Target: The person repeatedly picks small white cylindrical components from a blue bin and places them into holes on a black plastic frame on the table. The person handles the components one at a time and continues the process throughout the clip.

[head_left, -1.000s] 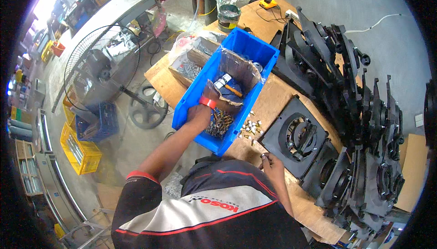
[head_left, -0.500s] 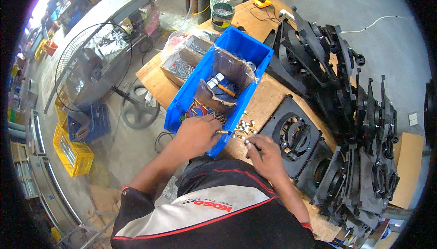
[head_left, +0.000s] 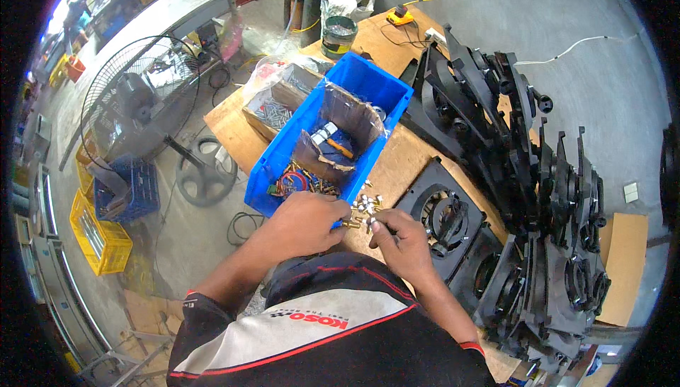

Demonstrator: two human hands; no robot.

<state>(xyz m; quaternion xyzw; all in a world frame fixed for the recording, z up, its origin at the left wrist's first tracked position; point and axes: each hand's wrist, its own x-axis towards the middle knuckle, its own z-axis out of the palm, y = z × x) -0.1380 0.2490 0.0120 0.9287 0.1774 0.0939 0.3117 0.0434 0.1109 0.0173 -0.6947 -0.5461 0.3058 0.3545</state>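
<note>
My left hand [head_left: 309, 221] is closed beside the near end of a blue bin [head_left: 367, 169], with small brass fittings [head_left: 349, 223] sticking out at its fingertips. Close to them, my right hand [head_left: 405, 243] pinches a small white-tipped piece [head_left: 372, 222] between thumb and finger. On the wooden table just beyond the fingers lies a loose pile of brass fittings with white ends [head_left: 367, 203]. The bin's near section holds many brass parts [head_left: 317, 182] and a red ring [head_left: 292, 183]. Past a cardboard divider [head_left: 316, 158] lies a tool with an orange handle [head_left: 341, 148].
Black plastic frames with round openings [head_left: 448, 218] lie right of the pile, and stacks of similar frames [head_left: 545, 245] stand farther right. A box of grey screws [head_left: 273, 114] sits left of the bin. A pedestal fan [head_left: 134, 97] and yellow crate [head_left: 101, 235] are at left.
My hands have come closer together over the table edge. The left hand has shifted right, away from the bin's wall, and the right fingertips now meet the brass fittings. The view has tilted slightly.
</note>
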